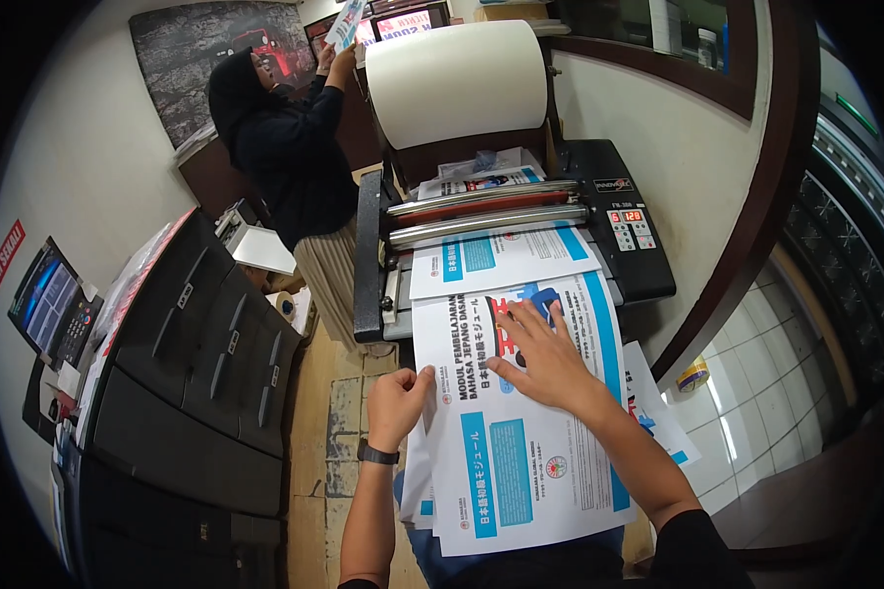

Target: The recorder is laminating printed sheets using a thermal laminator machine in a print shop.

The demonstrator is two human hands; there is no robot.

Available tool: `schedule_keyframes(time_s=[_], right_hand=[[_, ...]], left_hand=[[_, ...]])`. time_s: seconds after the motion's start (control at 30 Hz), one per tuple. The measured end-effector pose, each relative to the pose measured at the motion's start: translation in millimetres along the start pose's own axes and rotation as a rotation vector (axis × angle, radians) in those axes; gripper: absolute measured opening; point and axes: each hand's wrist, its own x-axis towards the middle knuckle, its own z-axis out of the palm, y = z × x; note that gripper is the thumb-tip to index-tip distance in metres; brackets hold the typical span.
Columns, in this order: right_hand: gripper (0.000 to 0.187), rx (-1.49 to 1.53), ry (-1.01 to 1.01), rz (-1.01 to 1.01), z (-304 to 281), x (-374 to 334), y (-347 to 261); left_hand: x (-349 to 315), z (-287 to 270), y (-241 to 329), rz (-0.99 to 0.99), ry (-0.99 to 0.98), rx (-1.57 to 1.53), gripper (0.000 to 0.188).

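A large printed sheet [575, 471] with blue panels and dark lettering lies in front of me, its far end at a laminating machine [638, 265]. My left hand [400, 404] pinches the sheet's left edge, fingers curled and thumb on top. Flat on its upper middle rests my right hand [542, 355], fingers spread. Another printed sheet [506, 257] overlaps its far end and reaches to the machine's shiny rollers [491, 228]. Below the sheet in my hands, more sheets [414, 481] show at the lower left.
Above the rollers hangs a wide white film roll [457, 83]. Beyond it to the left, another person [285, 147] in dark clothes holds up a printed sheet. A big dark printer [187, 383] stands at left. A tape roll [692, 375] sits on the tiled floor at right.
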Motion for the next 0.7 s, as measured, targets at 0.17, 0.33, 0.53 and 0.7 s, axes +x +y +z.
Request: schedule_keyframes(time_s=[0.17,0.33,0.53,0.7], right_hand=[[0.065,-0.043,0.144,-0.055,19,6,10],[0.059,-0.079,0.182,-0.05,26,17,7],[0.057,-0.082,0.116,-0.008,19,36,20],[0.057,-0.105,0.145,-0.018,22,49,32]], left_hand=[[40,-14,22,0.504,0.473,0.379,0.019],[111,-32,21,0.575,0.572,0.431,0.027],[150,-14,0,0.513,0.448,0.564,0.059],[157,-14,3,0.499,0.432,0.596,0.062]])
